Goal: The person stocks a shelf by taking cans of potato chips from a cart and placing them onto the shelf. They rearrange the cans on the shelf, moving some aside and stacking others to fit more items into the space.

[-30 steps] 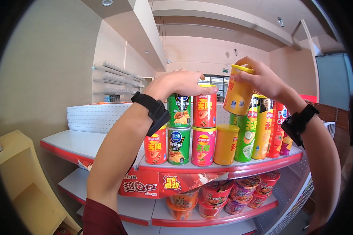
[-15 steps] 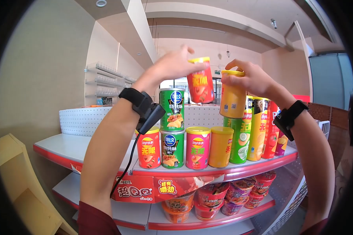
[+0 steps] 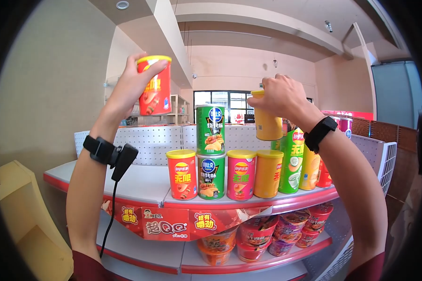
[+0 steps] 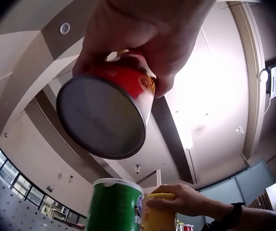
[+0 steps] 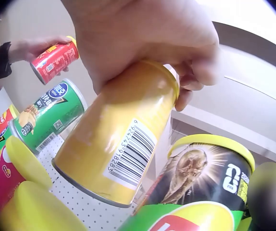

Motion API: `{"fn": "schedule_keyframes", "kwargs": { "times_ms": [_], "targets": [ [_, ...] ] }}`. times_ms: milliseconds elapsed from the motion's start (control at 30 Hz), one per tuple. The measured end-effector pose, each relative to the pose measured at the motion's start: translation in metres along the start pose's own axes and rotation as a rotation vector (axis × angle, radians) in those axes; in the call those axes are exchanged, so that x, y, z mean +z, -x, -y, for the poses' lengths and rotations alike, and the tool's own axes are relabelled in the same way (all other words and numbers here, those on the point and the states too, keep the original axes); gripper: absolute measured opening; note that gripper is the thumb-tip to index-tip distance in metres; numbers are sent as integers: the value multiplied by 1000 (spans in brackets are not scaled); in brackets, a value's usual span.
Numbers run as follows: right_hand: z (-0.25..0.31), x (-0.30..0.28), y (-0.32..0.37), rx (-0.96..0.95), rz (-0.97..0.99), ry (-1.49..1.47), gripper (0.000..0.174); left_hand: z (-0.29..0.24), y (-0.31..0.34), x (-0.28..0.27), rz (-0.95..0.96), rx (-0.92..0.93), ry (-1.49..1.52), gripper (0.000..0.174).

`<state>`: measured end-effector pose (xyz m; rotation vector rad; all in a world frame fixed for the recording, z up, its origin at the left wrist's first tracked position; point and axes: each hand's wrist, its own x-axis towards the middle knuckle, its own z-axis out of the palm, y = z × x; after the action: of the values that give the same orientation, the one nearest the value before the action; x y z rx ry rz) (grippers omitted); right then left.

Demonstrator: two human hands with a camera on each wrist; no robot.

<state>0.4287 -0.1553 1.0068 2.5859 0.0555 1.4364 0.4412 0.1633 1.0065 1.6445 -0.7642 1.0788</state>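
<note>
Up at the left, my left hand (image 3: 130, 84) grips a red chip can (image 3: 155, 96) with a yellow lid, well above the shelf. Its grey base faces the camera in the left wrist view. My right hand (image 3: 285, 97) holds a yellow chip can (image 3: 268, 122) near its lid, over the gap above the lower row. The right wrist view shows the barcode on this can. Two green chip cans stand stacked, the upper green can (image 3: 210, 133) on the lower green can (image 3: 211, 178). Beside them are a red can (image 3: 182, 175), a pink can (image 3: 241, 178) and another yellow can (image 3: 268, 175).
Tall chip tubes, including a green tube (image 3: 291, 164), stand at the right of the top shelf (image 3: 140, 175). Instant noodle bowls (image 3: 255, 236) fill part of the shelf below. A red snack banner (image 3: 166, 225) hangs on the front edge. A white perforated panel (image 3: 169, 136) backs the shelf.
My left hand has lifted the red can off the lower row's stack and carried it left, past the green cans. My right hand has moved the yellow can left and slightly lower.
</note>
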Motion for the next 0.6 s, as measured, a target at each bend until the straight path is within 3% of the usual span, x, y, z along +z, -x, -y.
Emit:
{"fn": "schedule_keyframes", "kwargs": {
  "times_ms": [67, 300, 600],
  "targets": [
    [4, 1, 0, 14, 16, -19, 55, 22, 8, -7, 44, -60, 126, 82],
    [14, 12, 3, -47, 21, -18, 54, 58, 40, 11, 188, -247, 283, 81],
    [9, 22, 3, -33, 172, -44, 56, 66, 41, 34, 193, -245, 326, 84]
  ]
}}
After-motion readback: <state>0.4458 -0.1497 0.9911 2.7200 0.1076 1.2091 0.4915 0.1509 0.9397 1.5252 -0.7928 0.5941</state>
